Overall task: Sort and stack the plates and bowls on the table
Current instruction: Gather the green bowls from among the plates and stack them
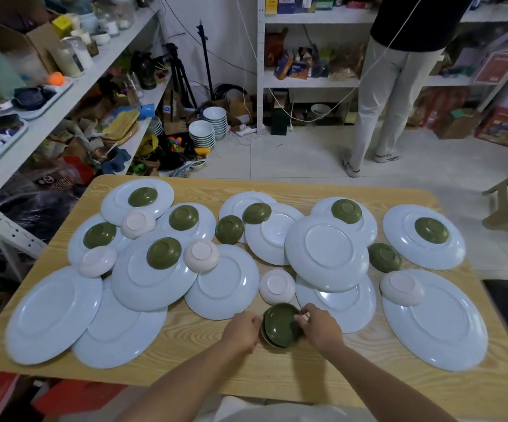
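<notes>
Near the front edge of the light wood-grain surface [185, 345], right before the person, two olive-green round bowls [280, 325] sit nested with their mouths up, the upper one tipped a little inside the lower. The left hand [242, 330] curls against the left side of this pair, and the right hand [319, 328] grips the right side with its fingertips hooked over the upper rim, so both hands are clamped on the same small stack, one on either side. Just beyond it a pale pink round bowl [277, 286] lies bottom up on the bare wood. Pale blue round plates [54, 312], all face down, cover most of the rest of the surface from left to right, many overlapping their neighbours. More olive-green bowls turned bottom up [163, 252] rest on the plate backs or between them, and other pink bowls, also upturned, lie among them, one on the large plate at the near right. Across the room a second person in light trousers [380, 95] stands at white metal shelves [307, 82], and stacks of white bowls [202, 132] stand on the tiled floor to the left.
</notes>
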`<state>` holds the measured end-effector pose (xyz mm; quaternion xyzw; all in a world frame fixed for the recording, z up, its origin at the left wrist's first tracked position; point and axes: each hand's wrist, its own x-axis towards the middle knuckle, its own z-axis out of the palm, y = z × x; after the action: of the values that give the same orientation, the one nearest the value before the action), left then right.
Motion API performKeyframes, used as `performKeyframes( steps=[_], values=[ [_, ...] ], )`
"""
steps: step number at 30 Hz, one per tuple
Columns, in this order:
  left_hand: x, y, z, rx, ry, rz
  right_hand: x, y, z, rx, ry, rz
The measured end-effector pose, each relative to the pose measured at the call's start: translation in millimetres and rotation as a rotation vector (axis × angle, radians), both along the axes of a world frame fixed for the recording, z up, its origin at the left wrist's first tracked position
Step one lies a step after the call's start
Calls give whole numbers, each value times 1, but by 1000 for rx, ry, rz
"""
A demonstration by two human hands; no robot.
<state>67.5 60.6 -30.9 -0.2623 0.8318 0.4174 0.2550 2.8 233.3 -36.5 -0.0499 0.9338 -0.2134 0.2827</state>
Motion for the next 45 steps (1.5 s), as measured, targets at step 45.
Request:
performKeyframes(
  steps=[45],
  values=[
    [-176,-114,-12,-788,166,-248,-207,-159,15,204,387,596]
  ],
)
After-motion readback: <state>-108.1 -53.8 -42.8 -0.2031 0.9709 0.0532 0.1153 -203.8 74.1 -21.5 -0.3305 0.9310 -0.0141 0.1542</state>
